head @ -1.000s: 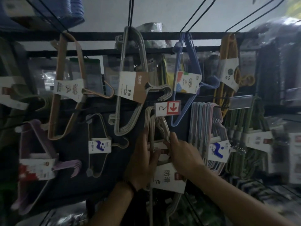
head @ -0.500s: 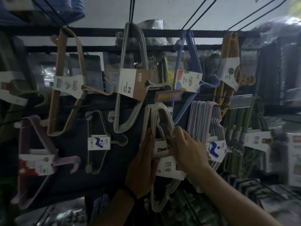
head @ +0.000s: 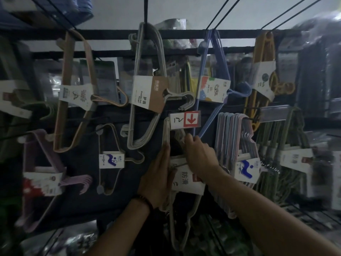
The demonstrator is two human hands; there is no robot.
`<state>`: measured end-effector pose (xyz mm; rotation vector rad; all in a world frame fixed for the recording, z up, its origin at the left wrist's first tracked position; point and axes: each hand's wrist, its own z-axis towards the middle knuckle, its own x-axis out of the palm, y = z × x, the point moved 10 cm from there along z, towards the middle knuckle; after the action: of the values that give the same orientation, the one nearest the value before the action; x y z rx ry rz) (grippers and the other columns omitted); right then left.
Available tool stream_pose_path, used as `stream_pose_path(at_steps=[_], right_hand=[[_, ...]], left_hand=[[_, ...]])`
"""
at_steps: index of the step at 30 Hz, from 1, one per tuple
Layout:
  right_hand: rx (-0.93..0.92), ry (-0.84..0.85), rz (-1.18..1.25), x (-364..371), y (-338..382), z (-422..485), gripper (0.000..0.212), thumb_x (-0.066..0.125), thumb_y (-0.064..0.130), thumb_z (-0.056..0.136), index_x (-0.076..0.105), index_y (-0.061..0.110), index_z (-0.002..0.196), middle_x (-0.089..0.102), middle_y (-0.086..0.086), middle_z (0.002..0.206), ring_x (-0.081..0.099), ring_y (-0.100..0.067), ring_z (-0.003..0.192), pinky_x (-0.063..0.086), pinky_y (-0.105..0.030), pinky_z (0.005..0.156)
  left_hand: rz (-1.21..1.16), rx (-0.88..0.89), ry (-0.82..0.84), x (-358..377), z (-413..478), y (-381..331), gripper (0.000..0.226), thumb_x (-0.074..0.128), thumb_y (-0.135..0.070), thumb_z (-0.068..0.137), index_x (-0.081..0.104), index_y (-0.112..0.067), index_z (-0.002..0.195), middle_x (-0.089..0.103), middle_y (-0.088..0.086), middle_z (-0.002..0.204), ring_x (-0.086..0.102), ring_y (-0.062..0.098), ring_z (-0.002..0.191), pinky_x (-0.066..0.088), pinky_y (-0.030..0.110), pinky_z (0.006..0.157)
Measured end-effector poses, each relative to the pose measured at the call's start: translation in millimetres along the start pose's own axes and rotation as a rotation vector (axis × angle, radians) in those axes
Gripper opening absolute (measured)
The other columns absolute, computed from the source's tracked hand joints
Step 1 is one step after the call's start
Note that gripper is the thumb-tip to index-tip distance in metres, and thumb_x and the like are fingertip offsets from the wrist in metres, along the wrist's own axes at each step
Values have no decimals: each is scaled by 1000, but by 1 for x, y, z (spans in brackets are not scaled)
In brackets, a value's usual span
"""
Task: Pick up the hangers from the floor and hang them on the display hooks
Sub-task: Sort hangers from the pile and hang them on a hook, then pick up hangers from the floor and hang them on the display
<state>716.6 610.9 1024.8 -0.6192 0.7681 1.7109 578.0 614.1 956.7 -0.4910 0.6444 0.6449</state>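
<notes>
The pale hanger bundle (head: 166,130) is standing upright against the display rack (head: 110,34), its top at 6 o'clock from the red-arrow price tag (head: 184,120). The left hand (head: 156,174) is pressing flat, fingers straight, on the bundle's 9 o'clock side; the right hand (head: 201,156) is gripping its upper wires with curled fingers, toward 1 o'clock

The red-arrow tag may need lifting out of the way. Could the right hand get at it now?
Probably yes: the tag hangs just above the right hand, with nothing between them. But that hand grips the top of the hanger pack, so it would likely have to let go first.
</notes>
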Motion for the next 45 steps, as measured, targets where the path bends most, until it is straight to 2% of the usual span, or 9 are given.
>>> stream_pose_path(at_steps=[5, 18, 25, 29, 32, 35, 38, 43, 45], right_hand=[[5, 6, -73, 18, 5, 32, 19, 41, 37, 110, 47, 19, 116, 59, -6, 105, 65, -27, 85, 46, -41, 65], [5, 147, 210, 64, -25, 43, 21, 48, 37, 109, 56, 18, 108, 69, -12, 103, 66, -33, 85, 49, -39, 64], [-36, 113, 425, 59, -17, -38, 54, 60, 25, 102, 36, 21, 150, 55, -9, 132, 64, -28, 106, 60, -41, 79], [-120, 146, 434, 66, 25, -110, 28, 54, 29, 102, 51, 21, 128, 54, -6, 127, 55, -26, 106, 51, -36, 78], [-118, 311, 512, 100, 77, -184, 5, 52, 25, 101, 56, 27, 102, 58, 1, 109, 55, -21, 93, 43, -31, 75], [-223, 613, 556, 148, 156, -286, 7, 51, 22, 99, 57, 23, 94, 62, -1, 97, 54, -22, 87, 43, -37, 70], [-349, 849, 576, 183, 227, -401, 23, 45, 35, 95, 62, 20, 97, 67, -6, 97, 59, -27, 85, 38, -34, 66], [-506, 1121, 514, 232, 310, -590, 35, 32, 43, 99, 55, 24, 82, 63, -5, 85, 62, -30, 85, 42, -39, 73], [-553, 1239, 498, 238, 340, -649, 30, 33, 43, 100, 46, 33, 75, 53, 2, 77, 60, -29, 78, 43, -40, 71]], left_hand=[[154, -148, 113, 11, 10, 29, 96, 56, -26, 103, -17, -34, 165, -20, -18, 172, 21, 20, 160, 45, 43, 117], [132, -428, 213, 20, 0, 27, 95, 60, -42, 100, -8, -40, 165, 7, -15, 174, 32, 20, 153, 46, 47, 114], [391, -441, 68, -15, -56, 14, 42, 53, -44, 98, 54, -38, 140, 53, -12, 139, 56, 24, 118, 51, 43, 98], [367, -554, 31, -41, -151, 11, 14, 54, -45, 99, 61, -40, 110, 63, -13, 109, 65, 17, 99, 55, 40, 84], [255, -783, 92, -46, -258, 31, 24, 46, -52, 96, 63, -37, 102, 71, -4, 102, 71, 21, 96, 58, 40, 80], [152, -999, 264, -42, -389, 35, 23, 52, -47, 99, 69, -40, 112, 74, -4, 112, 70, 24, 106, 56, 33, 87], [93, -1195, 408, -48, -534, 8, 22, 50, -46, 95, 61, -37, 79, 73, -1, 91, 71, 23, 94, 49, 31, 72], [80, -1469, 586, -75, -756, -51, 57, 26, -58, 90, 67, -30, 117, 68, -7, 133, 62, 24, 126, 49, 35, 105], [-32, -1585, 627, -89, -821, -73, 55, 27, -60, 96, 64, -28, 122, 66, -1, 132, 61, 28, 126, 50, 36, 98]])
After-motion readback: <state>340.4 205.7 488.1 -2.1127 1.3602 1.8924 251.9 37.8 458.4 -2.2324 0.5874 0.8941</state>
